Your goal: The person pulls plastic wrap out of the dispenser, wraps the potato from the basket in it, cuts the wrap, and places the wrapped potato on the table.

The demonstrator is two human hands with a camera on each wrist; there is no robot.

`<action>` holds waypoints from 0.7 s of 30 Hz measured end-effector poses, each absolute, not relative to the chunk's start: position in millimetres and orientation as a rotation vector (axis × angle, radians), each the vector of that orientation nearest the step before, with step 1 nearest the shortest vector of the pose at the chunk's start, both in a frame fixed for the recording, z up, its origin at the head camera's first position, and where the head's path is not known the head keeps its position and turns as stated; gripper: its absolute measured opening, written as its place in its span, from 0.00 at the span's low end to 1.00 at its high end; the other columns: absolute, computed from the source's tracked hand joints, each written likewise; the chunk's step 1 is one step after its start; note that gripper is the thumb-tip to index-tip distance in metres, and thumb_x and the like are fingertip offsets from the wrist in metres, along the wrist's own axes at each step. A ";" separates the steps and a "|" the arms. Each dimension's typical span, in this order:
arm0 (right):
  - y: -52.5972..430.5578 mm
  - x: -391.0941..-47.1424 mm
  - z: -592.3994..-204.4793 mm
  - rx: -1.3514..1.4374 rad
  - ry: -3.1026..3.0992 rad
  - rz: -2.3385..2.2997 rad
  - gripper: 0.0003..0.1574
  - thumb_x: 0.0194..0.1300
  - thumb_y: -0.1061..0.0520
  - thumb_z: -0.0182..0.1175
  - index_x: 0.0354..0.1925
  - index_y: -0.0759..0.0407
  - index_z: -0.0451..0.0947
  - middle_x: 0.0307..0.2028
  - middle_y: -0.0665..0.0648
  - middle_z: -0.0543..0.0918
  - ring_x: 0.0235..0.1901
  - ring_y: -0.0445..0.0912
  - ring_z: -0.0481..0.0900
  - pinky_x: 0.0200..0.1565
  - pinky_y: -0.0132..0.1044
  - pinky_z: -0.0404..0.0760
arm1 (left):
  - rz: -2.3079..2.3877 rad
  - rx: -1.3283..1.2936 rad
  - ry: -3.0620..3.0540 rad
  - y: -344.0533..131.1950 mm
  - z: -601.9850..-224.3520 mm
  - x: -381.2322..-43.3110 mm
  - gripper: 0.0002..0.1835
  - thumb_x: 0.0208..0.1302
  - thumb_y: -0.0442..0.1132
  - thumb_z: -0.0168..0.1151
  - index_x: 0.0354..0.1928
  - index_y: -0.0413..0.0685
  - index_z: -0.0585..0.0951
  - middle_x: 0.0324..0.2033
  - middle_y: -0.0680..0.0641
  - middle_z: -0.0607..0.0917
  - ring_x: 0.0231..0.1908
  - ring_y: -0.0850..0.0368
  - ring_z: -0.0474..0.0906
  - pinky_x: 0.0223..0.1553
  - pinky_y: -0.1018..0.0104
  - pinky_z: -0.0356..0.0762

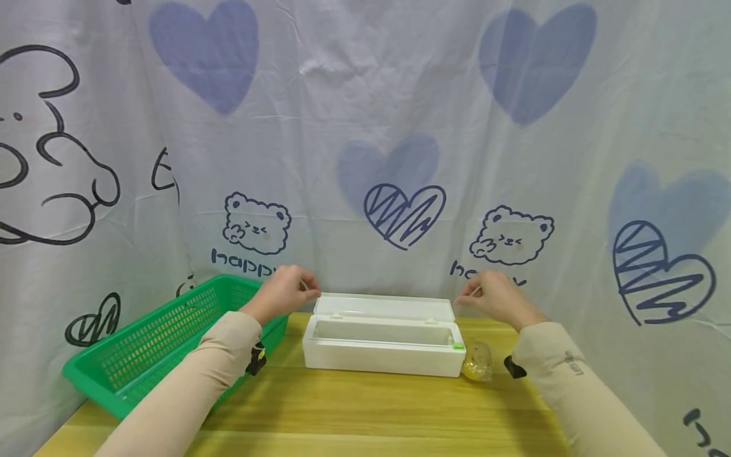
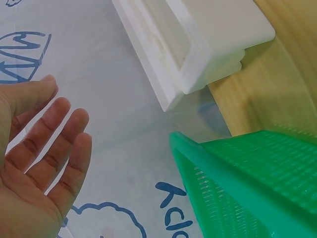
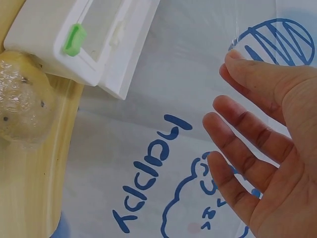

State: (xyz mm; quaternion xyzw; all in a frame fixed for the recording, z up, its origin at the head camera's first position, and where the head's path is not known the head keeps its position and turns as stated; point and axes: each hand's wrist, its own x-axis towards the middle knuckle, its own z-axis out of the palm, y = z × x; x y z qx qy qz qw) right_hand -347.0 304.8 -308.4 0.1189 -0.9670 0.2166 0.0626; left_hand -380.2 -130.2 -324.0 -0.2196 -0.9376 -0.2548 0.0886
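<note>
White box (image 1: 384,359), one of it, sits on the wooden table (image 1: 354,416) in front of the curtain (image 1: 320,82), between my two hands as the head view shows them. I count one lid (image 1: 385,308) on it, raised and leaning back at the far side, and one green slider (image 1: 458,346) at the right end of the front rim. Its long axis runs left to right across my view, the right end slightly lower in the frame; one long side faces me and the opening looks up.

My right hand (image 1: 492,295) is beyond the right end, clear of the box: thumb and forefinger meet in a pinch on clear film (image 3: 236,38), the other three fingers loosely bent and spread. My left hand (image 1: 288,289) mirrors it past the left end, thumb and forefinger together, with what looks like the same film at the tips; I cannot trace the sheet across.

Beside the box's right end I see one yellowish lump (image 1: 478,362) in clear wrap, dark specks on it. To the left stands one green basket (image 1: 165,336), its long axis slanting away towards the curtain. Two bear faces show on the cloth facing me.
</note>
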 end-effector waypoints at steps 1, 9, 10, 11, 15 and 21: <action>305.1 -346.9 -307.5 0.359 -2.921 0.650 0.09 0.71 0.50 0.73 0.38 0.55 0.90 0.39 0.54 0.89 0.37 0.47 0.82 0.39 0.39 0.82 | -0.761 -0.655 -2.787 -130.5 -323.3 -380.1 0.06 0.73 0.38 0.71 0.36 0.51 0.91 0.37 0.50 0.93 0.38 0.57 0.86 0.39 0.60 0.86; 306.0 -347.0 -299.9 0.371 -2.885 0.594 0.10 0.71 0.49 0.72 0.38 0.54 0.91 0.36 0.54 0.87 0.33 0.46 0.78 0.35 0.38 0.77 | -0.766 -0.674 -2.773 -131.6 -318.3 -381.6 0.07 0.74 0.38 0.69 0.36 0.51 0.91 0.40 0.46 0.93 0.40 0.55 0.87 0.40 0.59 0.87; 306.3 -346.8 -299.0 0.375 -2.877 0.586 0.10 0.71 0.49 0.72 0.37 0.54 0.91 0.37 0.54 0.87 0.33 0.46 0.78 0.35 0.38 0.77 | -0.763 -0.670 -2.770 -131.5 -317.9 -381.6 0.07 0.74 0.38 0.69 0.36 0.51 0.91 0.40 0.47 0.93 0.40 0.55 0.87 0.41 0.59 0.87; 306.3 -346.6 -298.0 0.377 -2.871 0.585 0.11 0.71 0.49 0.73 0.37 0.54 0.91 0.37 0.55 0.87 0.33 0.46 0.79 0.35 0.38 0.77 | -0.762 -0.664 -2.767 -131.3 -317.0 -381.2 0.07 0.74 0.39 0.69 0.36 0.52 0.91 0.40 0.47 0.93 0.40 0.55 0.87 0.41 0.59 0.87; 306.5 -345.7 -294.1 0.385 -2.853 0.590 0.10 0.71 0.49 0.73 0.37 0.54 0.91 0.37 0.55 0.89 0.34 0.46 0.81 0.36 0.38 0.80 | -0.766 -0.653 -2.746 -131.3 -314.8 -379.8 0.06 0.74 0.39 0.69 0.37 0.53 0.91 0.40 0.49 0.93 0.40 0.55 0.87 0.40 0.58 0.87; 306.5 -345.3 -287.5 0.405 -2.845 0.607 0.10 0.72 0.50 0.72 0.38 0.55 0.91 0.37 0.55 0.90 0.34 0.46 0.81 0.36 0.38 0.81 | -0.808 -0.660 -2.727 -131.3 -309.2 -378.5 0.05 0.75 0.39 0.69 0.38 0.50 0.90 0.41 0.46 0.93 0.40 0.53 0.88 0.41 0.58 0.88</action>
